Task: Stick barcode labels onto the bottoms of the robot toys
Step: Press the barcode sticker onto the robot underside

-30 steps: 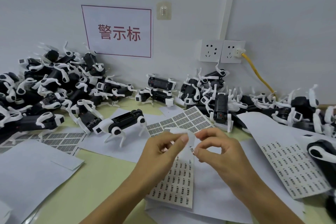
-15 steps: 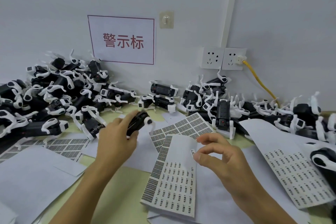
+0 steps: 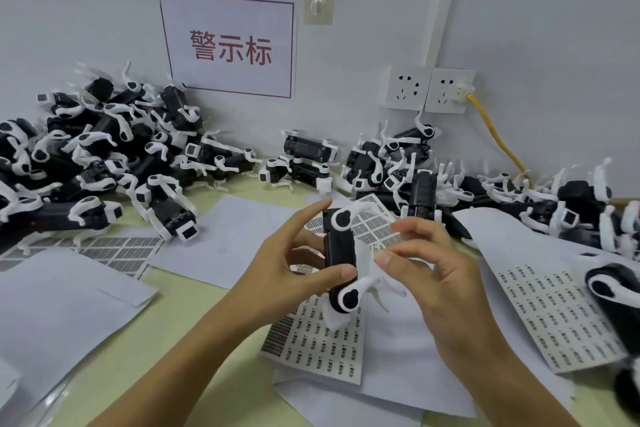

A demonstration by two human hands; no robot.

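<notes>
The left hand (image 3: 277,274) holds a black robot toy (image 3: 339,253) with white legs above the counter (image 3: 180,322), thumb and fingers around its body. The right hand (image 3: 426,274) has a narrow grip beside it; whether it holds a label, I cannot tell.

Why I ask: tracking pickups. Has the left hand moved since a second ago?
Yes. The left hand now grips a robot toy lifted above the label sheet.
</notes>
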